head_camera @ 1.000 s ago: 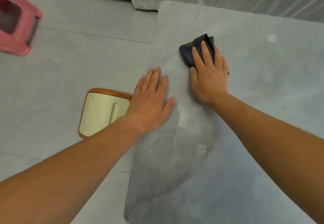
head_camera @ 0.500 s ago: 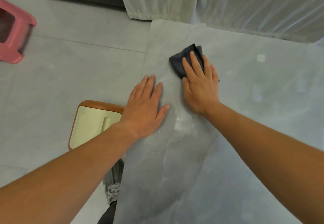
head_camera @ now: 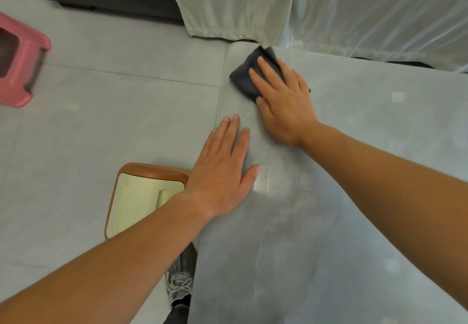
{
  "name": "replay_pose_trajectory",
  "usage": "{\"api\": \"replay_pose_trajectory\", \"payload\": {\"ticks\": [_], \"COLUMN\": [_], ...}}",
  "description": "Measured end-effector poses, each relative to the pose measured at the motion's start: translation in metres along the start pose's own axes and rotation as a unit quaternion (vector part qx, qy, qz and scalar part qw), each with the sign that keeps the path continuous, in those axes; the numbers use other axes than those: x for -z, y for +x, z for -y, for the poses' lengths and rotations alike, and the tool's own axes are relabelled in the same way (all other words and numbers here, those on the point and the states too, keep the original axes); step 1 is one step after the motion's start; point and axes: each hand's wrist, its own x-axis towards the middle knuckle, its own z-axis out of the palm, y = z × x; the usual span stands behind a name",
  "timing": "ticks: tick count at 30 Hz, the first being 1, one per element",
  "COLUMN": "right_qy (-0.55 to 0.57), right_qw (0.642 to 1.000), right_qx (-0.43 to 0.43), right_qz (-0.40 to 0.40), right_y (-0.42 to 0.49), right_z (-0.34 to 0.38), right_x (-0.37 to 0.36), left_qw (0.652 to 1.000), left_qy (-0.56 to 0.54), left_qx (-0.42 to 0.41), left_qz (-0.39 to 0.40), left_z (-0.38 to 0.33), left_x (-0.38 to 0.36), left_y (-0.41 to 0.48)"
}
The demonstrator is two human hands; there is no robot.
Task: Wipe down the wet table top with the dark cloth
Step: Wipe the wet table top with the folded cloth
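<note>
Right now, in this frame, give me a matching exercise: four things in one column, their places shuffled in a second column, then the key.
Things
1. dark cloth
2. left hand
3. pink stool
4. brown-rimmed container

Places
A. on the floor, away from the table, at the picture's left edge
B. lying flat on the table near its left edge
C. under the fingers of the right hand, by the table's far left corner
D. on the floor close beside the table's left side

Pairs: 1-C, 2-B, 3-A, 4-D
</note>
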Motion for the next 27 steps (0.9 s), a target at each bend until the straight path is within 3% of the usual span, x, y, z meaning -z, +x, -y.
{"api": "replay_pose_trajectory", "payload": {"ticks": [3, 9, 13, 16, 20, 22, 27], "right_qy": [-0.002, 0.042, 0.046, 0.146, 0.266, 0.255, 0.270], "right_qw": [0.998, 0.998, 0.999, 0.989, 0.943, 0.934, 0.915], "right_qx": [0.057, -0.050, -0.009, -0.007, -0.166, -0.233, -0.300], "right_qz": [0.037, -0.005, 0.012, -0.028, -0.116, -0.088, -0.022], "right_y": [-0.012, 0.026, -0.010, -0.020, 0.000, 0.012, 0.025], "right_z": [-0.009, 0.010, 0.012, 0.006, 0.002, -0.001, -0.010], "right_x": [0.005, 0.005, 0.006, 0.017, 0.038, 0.041, 0.047], "left_qw": [1.000, 0.999, 0.999, 0.999, 0.999, 0.999, 0.999], "left_qy": [-0.014, -0.028, -0.038, -0.044, -0.049, -0.051, -0.034], "left_qx": [-0.002, -0.015, -0.011, -0.006, -0.001, 0.004, 0.013], "left_qz": [-0.004, -0.013, -0.013, -0.003, -0.005, -0.007, -0.009], "left_z": [-0.001, 0.004, 0.003, 0.002, 0.000, -0.002, -0.005], "left_x": [0.000, -0.005, -0.005, -0.002, -0.001, -0.001, -0.003], "left_y": [-0.003, -0.003, -0.004, -0.004, -0.004, -0.003, -0.002]}}
